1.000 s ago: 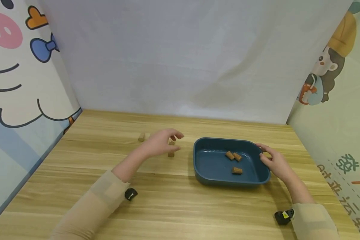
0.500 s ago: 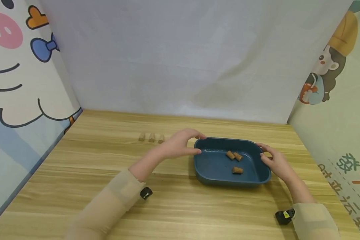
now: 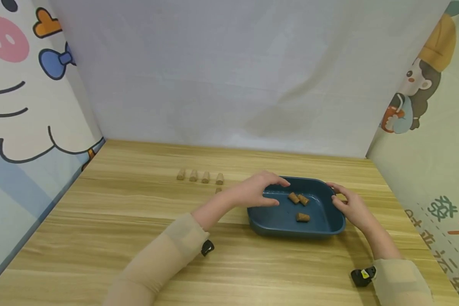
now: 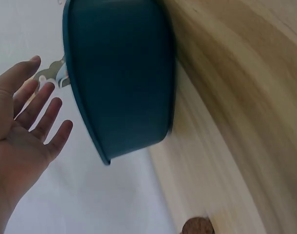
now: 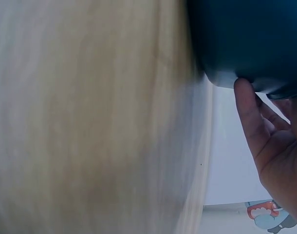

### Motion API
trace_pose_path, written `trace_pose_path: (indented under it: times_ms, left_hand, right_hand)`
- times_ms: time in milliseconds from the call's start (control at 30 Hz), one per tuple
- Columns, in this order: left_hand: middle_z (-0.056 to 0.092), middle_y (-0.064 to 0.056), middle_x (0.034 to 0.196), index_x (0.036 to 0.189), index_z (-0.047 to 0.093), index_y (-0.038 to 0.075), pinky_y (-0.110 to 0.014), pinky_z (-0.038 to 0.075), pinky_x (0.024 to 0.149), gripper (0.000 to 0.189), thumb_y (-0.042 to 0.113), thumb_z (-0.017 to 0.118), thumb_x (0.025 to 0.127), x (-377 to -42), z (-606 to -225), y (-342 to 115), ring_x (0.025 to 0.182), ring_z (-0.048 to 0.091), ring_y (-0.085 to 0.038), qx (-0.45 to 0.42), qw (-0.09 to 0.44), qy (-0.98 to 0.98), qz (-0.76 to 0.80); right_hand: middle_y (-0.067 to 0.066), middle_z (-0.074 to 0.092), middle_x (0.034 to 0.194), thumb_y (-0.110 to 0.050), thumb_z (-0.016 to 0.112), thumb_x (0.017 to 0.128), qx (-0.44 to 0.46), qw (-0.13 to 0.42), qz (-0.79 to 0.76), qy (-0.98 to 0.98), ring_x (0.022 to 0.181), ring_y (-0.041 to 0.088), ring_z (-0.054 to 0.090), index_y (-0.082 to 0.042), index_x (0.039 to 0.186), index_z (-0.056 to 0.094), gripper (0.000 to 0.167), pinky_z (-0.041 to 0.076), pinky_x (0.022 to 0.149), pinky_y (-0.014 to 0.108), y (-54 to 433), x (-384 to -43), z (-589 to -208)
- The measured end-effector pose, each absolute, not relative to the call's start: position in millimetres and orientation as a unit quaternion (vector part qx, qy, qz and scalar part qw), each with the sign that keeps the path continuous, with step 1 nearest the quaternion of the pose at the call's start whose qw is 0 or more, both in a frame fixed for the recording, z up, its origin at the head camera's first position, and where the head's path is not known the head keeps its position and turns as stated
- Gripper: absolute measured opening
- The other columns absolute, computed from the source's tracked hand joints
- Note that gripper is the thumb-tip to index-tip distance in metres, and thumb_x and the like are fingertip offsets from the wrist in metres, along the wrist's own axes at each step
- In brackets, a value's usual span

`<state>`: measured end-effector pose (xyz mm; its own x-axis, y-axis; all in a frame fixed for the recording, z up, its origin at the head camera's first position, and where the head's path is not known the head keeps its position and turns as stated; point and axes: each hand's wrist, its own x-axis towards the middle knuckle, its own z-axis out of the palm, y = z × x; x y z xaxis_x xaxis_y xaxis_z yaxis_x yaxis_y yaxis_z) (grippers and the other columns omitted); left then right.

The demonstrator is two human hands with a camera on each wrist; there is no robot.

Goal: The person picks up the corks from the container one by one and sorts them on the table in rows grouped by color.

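Note:
My left hand (image 3: 258,190) is over the left part of a dark blue plastic tub (image 3: 279,233), thumb and fingers spread apart with nothing between them. Inside the tub lie three brown cork stoppers (image 3: 302,217), two close together and one nearer the front. At the tub's right end, my right hand (image 3: 352,209) holds the rim near the far corner. The right wrist view shows that hand's fingers (image 5: 246,100) against the tub's outer wall. The left wrist view has my left hand (image 4: 27,122) bare and beside the tub (image 4: 121,73).
On the wooden table (image 3: 99,238), several paler corks (image 3: 205,177) stand in a row left of the tub. Another cork (image 3: 219,190) sits just in front of them, partly hidden by my left forearm. A white cloth (image 3: 222,85) hangs behind the table.
My left hand has moved right, from above the row of corks to over the tub, uncovering the row. My right hand, the tub and its corks have stayed put.

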<state>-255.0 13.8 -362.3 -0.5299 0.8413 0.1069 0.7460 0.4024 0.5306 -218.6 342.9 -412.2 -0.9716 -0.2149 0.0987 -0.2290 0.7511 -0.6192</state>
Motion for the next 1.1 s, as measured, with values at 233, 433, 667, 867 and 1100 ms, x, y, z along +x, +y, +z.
trace_pose_path:
  times_ms: [233,433,667,867,1100]
  left_hand:
    - [0.046,0.001,0.141,0.139,0.046,0.014,-0.026,0.031,0.109,0.054,0.026,0.065,0.09,-260.9,-373.7,32.3,0.131,0.04,-0.015,0.507,0.108,0.814,0.261]
    - [0.047,0.003,0.14,0.139,0.046,0.015,-0.022,0.033,0.106,0.055,0.024,0.066,0.089,-267.4,-386.8,56.1,0.128,0.042,-0.011,0.524,0.129,0.803,0.255]
    - [0.05,0.003,0.137,0.139,0.046,0.014,-0.015,0.036,0.1,0.055,0.023,0.066,0.089,-269.0,-399.0,79.7,0.122,0.049,-0.012,0.543,0.158,0.792,0.23]
    - [0.047,0.002,0.142,0.139,0.047,0.015,-0.016,0.033,0.105,0.054,0.023,0.067,0.089,-268.4,-407.1,90.4,0.128,0.044,-0.01,0.551,0.167,0.797,0.182]
    - [0.035,-0.002,0.151,0.14,0.046,0.018,-0.024,0.022,0.114,0.055,0.02,0.067,0.089,-270.7,-417.6,94.8,0.133,0.039,-0.01,0.542,0.197,0.797,0.179]
  right_hand:
    - [0.033,0.047,0.129,-0.013,0.046,0.099,0.117,0.003,0.333,-0.936,0.111,0.045,0.055,-0.001,0.141,0.04,0.044,0.051,0.085,0.052,339.7,-220.0,-411.0]
    - [0.033,0.048,0.128,-0.012,0.046,0.098,0.119,0.002,0.334,-0.935,0.109,0.044,0.056,-0.001,0.141,0.041,0.044,0.052,0.082,0.047,339.1,-219.1,-409.0]
    - [0.033,0.047,0.128,-0.011,0.046,0.099,0.119,0.003,0.335,-0.935,0.11,0.044,0.055,-0.001,0.141,0.04,0.044,0.052,0.083,0.048,341.4,-217.6,-410.3]
    - [0.032,0.05,0.124,-0.009,0.048,0.097,0.117,0.016,0.333,-0.935,0.106,0.043,0.057,0.0,0.139,0.043,0.043,0.052,0.081,0.047,341.7,-216.2,-410.4]
    - [0.032,0.05,0.125,-0.009,0.048,0.097,0.113,0.013,0.335,-0.935,0.106,0.044,0.057,0.0,0.139,0.043,0.043,0.053,0.081,0.048,341.2,-216.5,-409.2]
